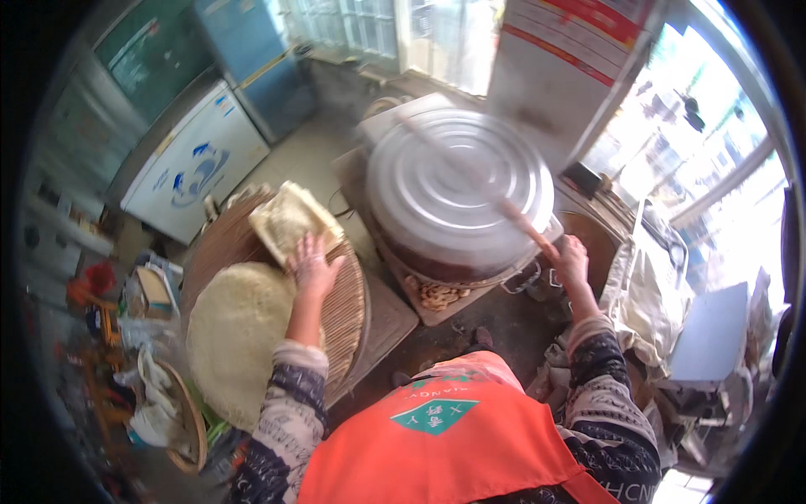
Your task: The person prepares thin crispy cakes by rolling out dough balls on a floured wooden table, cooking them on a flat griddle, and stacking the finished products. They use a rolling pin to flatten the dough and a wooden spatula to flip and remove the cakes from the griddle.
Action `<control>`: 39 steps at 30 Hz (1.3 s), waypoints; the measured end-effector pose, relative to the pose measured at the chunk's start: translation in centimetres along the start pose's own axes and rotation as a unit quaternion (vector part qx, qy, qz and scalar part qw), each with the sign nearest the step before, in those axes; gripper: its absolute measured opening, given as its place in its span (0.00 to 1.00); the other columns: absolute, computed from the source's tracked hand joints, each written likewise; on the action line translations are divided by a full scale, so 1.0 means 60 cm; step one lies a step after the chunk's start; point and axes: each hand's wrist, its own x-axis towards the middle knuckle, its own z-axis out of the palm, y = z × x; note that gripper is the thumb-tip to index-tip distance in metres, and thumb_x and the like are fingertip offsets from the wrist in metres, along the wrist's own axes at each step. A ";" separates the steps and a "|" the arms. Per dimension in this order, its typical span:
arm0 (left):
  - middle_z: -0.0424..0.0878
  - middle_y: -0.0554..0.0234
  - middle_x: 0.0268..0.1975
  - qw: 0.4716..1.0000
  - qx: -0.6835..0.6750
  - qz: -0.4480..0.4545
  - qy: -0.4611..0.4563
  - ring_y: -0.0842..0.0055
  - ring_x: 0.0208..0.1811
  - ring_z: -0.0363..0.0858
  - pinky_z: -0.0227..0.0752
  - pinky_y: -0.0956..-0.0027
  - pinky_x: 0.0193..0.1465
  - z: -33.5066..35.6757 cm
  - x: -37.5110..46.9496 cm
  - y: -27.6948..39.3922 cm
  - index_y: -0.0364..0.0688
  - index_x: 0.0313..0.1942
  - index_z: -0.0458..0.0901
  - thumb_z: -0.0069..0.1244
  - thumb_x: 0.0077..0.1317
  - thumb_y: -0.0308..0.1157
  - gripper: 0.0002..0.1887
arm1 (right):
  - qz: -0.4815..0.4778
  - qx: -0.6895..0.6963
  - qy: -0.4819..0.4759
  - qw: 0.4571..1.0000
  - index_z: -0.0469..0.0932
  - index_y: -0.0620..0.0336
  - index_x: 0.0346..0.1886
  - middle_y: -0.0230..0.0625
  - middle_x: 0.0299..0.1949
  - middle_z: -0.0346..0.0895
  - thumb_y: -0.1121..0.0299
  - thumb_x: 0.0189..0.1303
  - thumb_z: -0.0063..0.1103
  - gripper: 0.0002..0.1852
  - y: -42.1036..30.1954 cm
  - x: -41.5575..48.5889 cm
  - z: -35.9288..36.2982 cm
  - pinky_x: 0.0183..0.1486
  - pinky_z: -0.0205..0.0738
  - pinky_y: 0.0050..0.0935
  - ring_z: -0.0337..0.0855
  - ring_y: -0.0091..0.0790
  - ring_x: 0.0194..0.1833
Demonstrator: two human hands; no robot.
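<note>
My left hand (313,266) lies with fingers spread on a folded pale flatbread or dough sheet (291,217), at the top of a round slatted tray (343,315). Beside it on that tray rests a large round pale flatbread or dough sheet (239,334). My right hand (570,258) grips one end of a long wooden stick (526,227), which slants over a wide round metal lid (459,170). The lid covers a large dark round pan or cooker. The stick's far part is blurred; whether it touches the lid, I cannot tell.
Light brown pieces (437,295) lie on the board by the cooker's near edge. A white chest freezer (198,167) stands at upper left. A basket with white cloth (182,416) is at lower left. White cloth (642,302) and a pale box (708,334) are at right.
</note>
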 end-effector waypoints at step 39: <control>0.79 0.37 0.63 0.766 -0.035 0.332 0.549 0.46 0.66 0.76 0.70 0.51 0.70 -0.495 0.224 0.774 0.35 0.66 0.76 0.60 0.68 0.46 0.32 | -0.075 -0.011 -0.429 0.900 0.85 0.65 0.32 0.42 0.21 0.83 0.49 0.74 0.57 0.25 0.503 0.189 -0.396 0.24 0.79 0.35 0.86 0.38 0.21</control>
